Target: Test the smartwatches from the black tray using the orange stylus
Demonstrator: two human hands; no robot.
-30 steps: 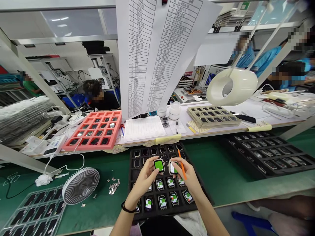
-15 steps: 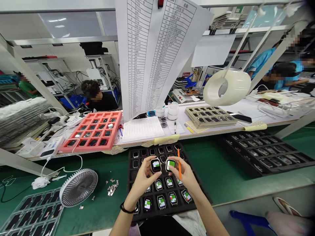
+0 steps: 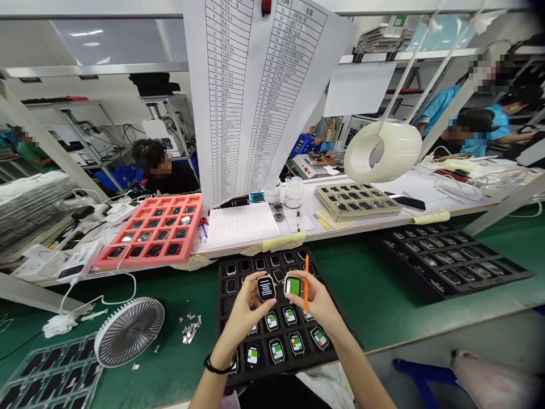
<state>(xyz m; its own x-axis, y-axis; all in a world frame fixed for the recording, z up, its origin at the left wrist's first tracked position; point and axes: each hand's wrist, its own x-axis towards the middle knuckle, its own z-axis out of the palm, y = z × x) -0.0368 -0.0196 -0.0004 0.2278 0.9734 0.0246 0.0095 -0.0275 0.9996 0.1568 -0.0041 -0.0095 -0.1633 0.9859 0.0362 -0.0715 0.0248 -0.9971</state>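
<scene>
My left hand point(image 3: 246, 309) holds a watch face point(image 3: 266, 288) upright between thumb and fingers, its dark screen showing white text. Just to its right, my right hand point(image 3: 320, 301) grips a second watch face point(image 3: 293, 285) with a green and white screen, the thumb on its lower edge. An orange stick point(image 3: 306, 284) is also held in my right hand, pointing up. Below both hands lies a black foam tray point(image 3: 225, 343) with rows of watch faces; the upper rows have dark screens, the nearer ones are lit green and white.
A small fan point(image 3: 130, 332) and silvery scraps point(image 3: 191, 329) are at the left. On the shelf stand a pink tray point(image 3: 193, 227), papers point(image 3: 242, 224) and a beige tray point(image 3: 340, 215). Black trays point(image 3: 430, 289) lie right. A tape roll point(image 3: 383, 150) and sheets hang overhead. People sit beyond.
The left watch's screen has changed to white text on black, and the right one shows more green. The view has shifted slightly, and the orange stick is more upright.
</scene>
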